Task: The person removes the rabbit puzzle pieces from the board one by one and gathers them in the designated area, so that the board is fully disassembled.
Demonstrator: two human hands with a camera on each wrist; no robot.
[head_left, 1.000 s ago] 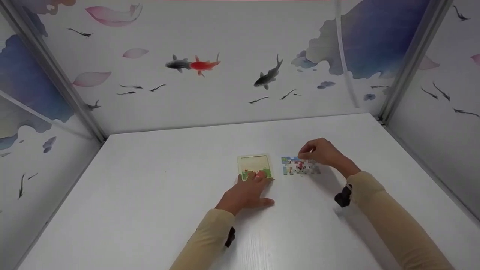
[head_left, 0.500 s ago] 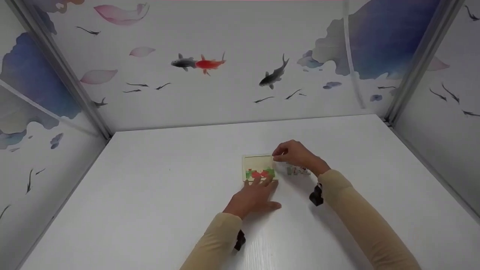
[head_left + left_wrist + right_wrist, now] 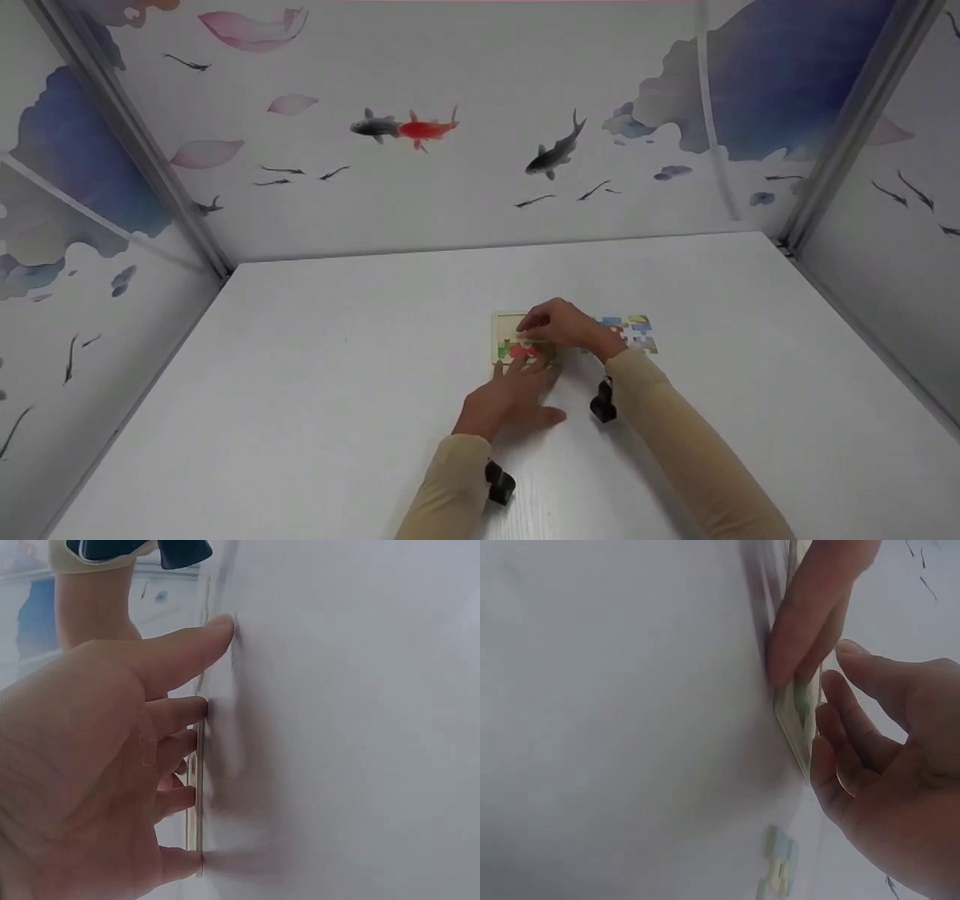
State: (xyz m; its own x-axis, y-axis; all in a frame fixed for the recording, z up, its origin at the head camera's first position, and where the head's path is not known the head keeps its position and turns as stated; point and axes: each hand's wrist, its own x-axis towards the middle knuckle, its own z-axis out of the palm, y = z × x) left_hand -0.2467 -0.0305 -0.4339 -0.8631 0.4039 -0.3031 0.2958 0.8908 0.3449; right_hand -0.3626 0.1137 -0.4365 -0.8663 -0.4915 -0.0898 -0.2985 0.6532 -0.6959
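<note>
Spread wide, the left hand [image 3: 510,401] touches the near rim of the tray [image 3: 508,324], set in from the far edge of the desk [image 3: 337,390]. The right hand [image 3: 564,325] bends over it, whatever it pinches unclear; pieces [image 3: 640,328] lie toward the right edge.

1. White table [image 3: 300,412], its far edge along the back wall [image 3: 450,210].
2. Grey left post [image 3: 145,150] and right post [image 3: 848,135] at the table's far corners.
3. On the back wall: grey fish [image 3: 373,126] touching red fish [image 3: 427,130]; dark fish [image 3: 553,156] further right.
4. Pink petals [image 3: 208,154] near its left edge.
5. Blue patch [image 3: 787,82] by its upper right corner.
6. Left wall [image 3: 172,277] and right wall [image 3: 885,255] beside the table's side edges.
</note>
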